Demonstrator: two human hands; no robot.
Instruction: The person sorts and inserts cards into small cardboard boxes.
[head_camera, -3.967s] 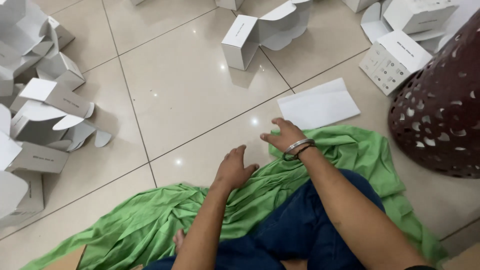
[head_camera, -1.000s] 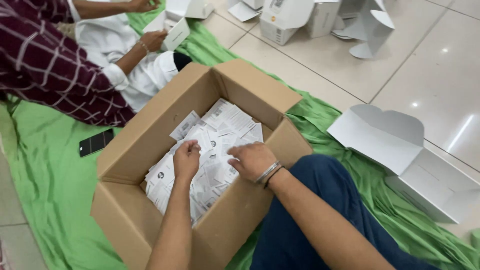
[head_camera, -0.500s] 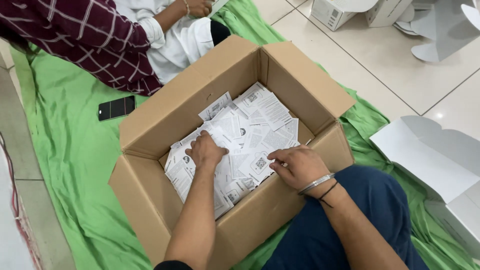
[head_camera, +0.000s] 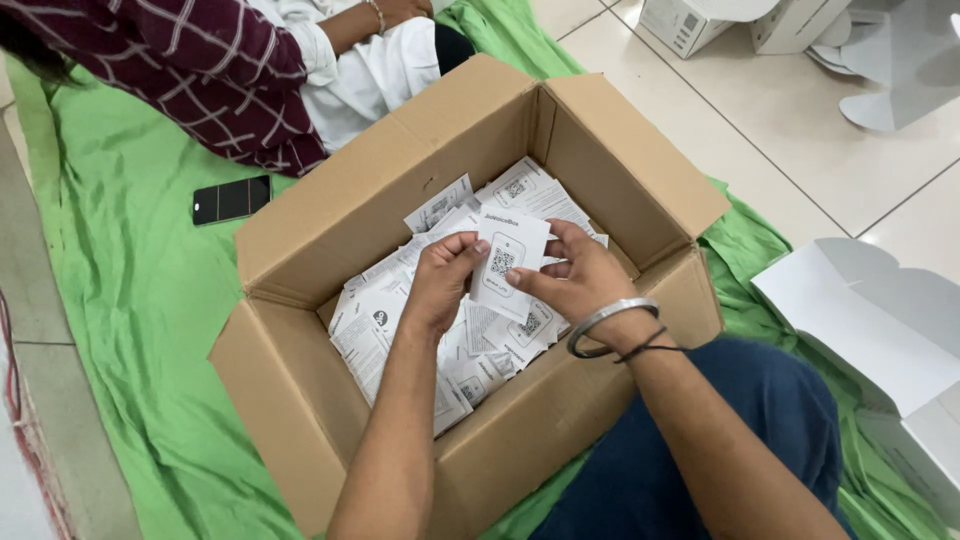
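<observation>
Both hands grasp one white printed card (head_camera: 506, 262) above the open cardboard box (head_camera: 320, 230): the left hand (head_camera: 443, 282) pinches its left edge, the right hand (head_camera: 578, 278), braceleted at the wrist, grips its right side. More white leaflets (head_camera: 400, 330) fill the box below. Farther off, a black phone (head_camera: 231, 200) lies on the green cloth (head_camera: 130, 300) beside another person's checked sleeve (head_camera: 200, 70).

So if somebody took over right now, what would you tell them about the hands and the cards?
Left hand: pinching the left edge of a white card. Right hand: holding the same card's right edge, just above the pile.
Cardboard box: open on the green cloth, holding a loose pile of cards.
Done: one card lifted out.
Left: the rest of the pile is in the box.
Nearby: another person's plaid sleeve, a black phone.
</observation>
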